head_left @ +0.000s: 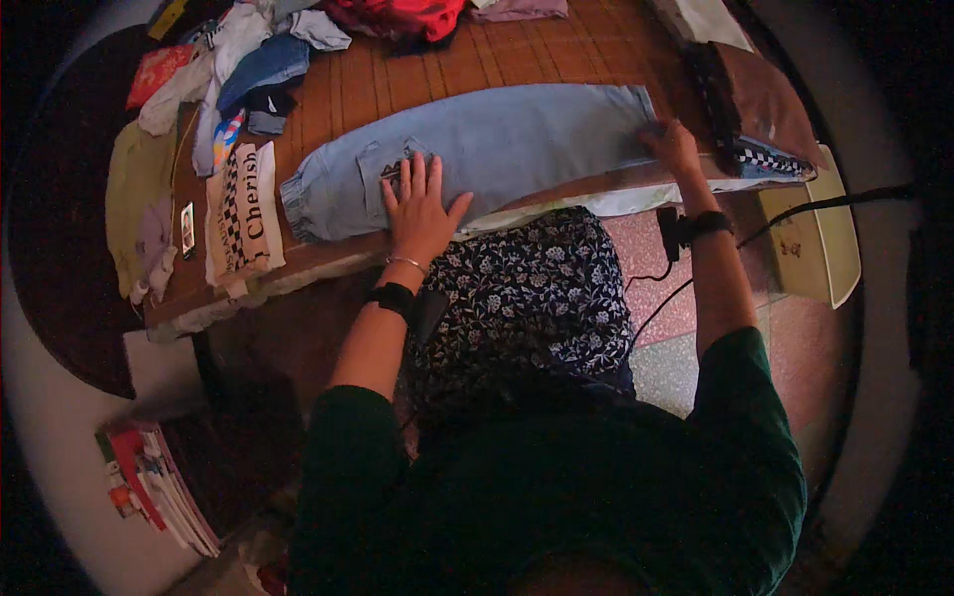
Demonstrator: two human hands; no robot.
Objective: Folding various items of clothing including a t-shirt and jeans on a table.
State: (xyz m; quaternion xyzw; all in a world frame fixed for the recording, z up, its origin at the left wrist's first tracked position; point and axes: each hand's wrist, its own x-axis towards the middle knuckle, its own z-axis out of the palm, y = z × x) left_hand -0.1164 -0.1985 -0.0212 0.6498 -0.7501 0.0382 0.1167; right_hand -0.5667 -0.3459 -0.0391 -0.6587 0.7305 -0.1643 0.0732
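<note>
Light blue jeans [497,149] lie folded lengthwise across the near edge of a wooden slatted table [556,60], waist at the left, legs at the right. My left hand [419,211] presses flat on them with spread fingers, just below the back pocket. At the leg end, my right hand [671,146] rests on the hem with fingers curled against the cloth. Both wrists carry dark bands.
A folded white shirt with black checks [243,214] lies left of the jeans. Loose clothes [238,70] are heaped at the far left; red cloth [407,18] sits at the back. A brown cushion [755,99] is at the right, books [149,487] on the floor.
</note>
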